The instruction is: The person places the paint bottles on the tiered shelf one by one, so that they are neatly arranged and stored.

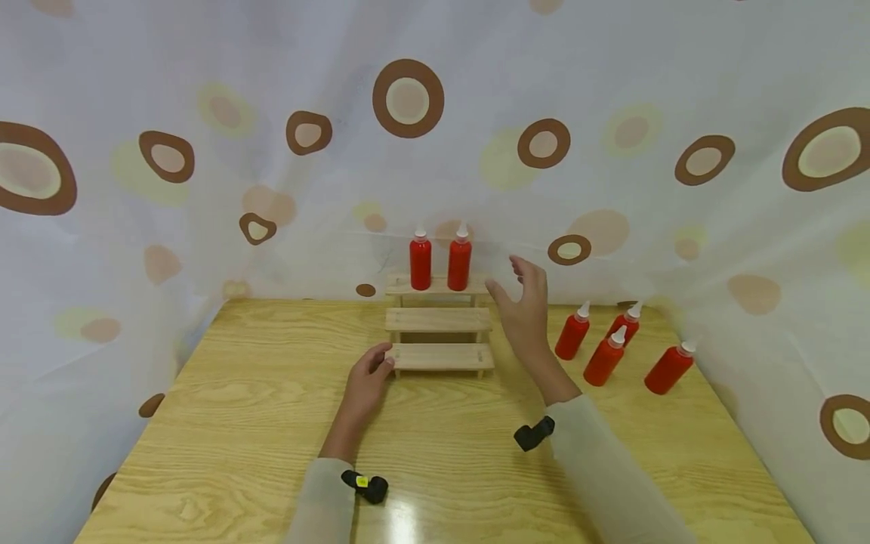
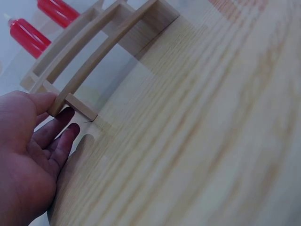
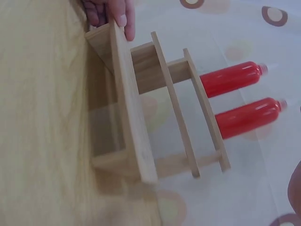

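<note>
A three-tier wooden step rack (image 1: 440,357) stands at the far middle of the table. My left hand (image 1: 367,381) grips the left end of its lowest step; in the left wrist view, thumb and fingers lie around that corner (image 2: 57,104). On the top step two red squeeze bottles with white nozzles stand upright side by side, a left bottle (image 1: 421,264) and a right bottle (image 1: 459,264). Just right of the rack my right hand (image 1: 529,317) is raised, thumb and fingers spread apart, holding nothing. Only an edge of that hand shows in the right wrist view.
Several more red squeeze bottles stand on the table right of my right hand, among them a near one (image 1: 603,363) and a rightmost one (image 1: 669,370). A patterned sheet (image 1: 476,151) hangs close behind the rack and along both sides of the wooden table (image 1: 272,423).
</note>
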Motion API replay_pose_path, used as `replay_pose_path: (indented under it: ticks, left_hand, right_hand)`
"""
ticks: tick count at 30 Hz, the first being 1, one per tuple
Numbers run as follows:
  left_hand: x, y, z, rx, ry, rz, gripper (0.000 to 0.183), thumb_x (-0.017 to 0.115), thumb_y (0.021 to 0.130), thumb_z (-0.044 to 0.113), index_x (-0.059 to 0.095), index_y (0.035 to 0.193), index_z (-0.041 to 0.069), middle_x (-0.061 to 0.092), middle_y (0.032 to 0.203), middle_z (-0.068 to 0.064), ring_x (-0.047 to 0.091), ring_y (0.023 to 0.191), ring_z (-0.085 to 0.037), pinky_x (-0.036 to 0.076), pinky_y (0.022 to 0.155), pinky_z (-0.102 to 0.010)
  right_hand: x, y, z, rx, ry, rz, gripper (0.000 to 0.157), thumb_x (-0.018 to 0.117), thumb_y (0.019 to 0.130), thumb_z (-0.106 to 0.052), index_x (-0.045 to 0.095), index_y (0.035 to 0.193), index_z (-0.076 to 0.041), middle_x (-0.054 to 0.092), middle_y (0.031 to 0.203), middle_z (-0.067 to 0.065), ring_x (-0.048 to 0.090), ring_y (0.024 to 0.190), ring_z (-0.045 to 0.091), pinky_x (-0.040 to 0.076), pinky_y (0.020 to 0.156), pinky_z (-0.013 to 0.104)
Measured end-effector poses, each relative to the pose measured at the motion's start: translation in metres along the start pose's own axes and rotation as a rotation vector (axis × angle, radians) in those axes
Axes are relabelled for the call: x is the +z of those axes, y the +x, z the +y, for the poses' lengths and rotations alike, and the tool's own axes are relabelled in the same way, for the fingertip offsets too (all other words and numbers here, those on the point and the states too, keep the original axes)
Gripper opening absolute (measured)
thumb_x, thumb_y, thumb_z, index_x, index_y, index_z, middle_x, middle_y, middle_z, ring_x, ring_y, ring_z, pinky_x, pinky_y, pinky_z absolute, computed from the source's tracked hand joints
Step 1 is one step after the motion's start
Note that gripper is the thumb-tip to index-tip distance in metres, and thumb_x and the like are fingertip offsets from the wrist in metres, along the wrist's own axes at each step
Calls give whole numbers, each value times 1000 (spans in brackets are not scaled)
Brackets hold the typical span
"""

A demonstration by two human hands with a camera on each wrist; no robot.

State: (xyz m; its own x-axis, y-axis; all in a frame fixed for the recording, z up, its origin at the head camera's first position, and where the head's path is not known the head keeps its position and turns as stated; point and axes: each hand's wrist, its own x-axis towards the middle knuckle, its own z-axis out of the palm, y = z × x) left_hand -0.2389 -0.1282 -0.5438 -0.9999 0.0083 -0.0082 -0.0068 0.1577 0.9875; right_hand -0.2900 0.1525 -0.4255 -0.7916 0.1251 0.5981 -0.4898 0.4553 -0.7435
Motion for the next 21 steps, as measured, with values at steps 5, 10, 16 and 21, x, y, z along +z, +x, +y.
replay_pose_path:
  ticks: [5,10,16,21]
  left_hand:
    - [-2,-1,0,-15,-6,2,41,57,104,31,56,143,18,53,144,-13,45,138,-31,39,111,-53]
    - [-1,-2,2,-19,2,8,40,56,105,28,56,143,18,54,144,-13,44,138,-31,39,111,-53]
    - [1,-2,2,-16,9,7,40,56,105,28,56,143,18,54,145,-13,45,138,-32,40,110,-53]
    - [1,-1,2,-21,11,6,40,55,105,29,56,143,18,54,143,-13,45,137,-31,40,110,-53]
  right_hand:
    - [-35,-25,7,13,-24,47,57,74,94,-25,51,142,-8,46,136,15,45,124,28,36,107,44]
    - [-71,-49,18,60,-96,117,54,75,93,-21,53,140,-9,49,135,15,44,122,24,36,103,44]
    - [-109,-74,36,63,-194,232,49,77,90,-13,58,135,-5,53,131,17,40,119,16,32,96,32]
    - [-129,-88,51,124,-243,311,47,76,91,-13,59,132,0,54,130,18,35,113,0,30,95,25]
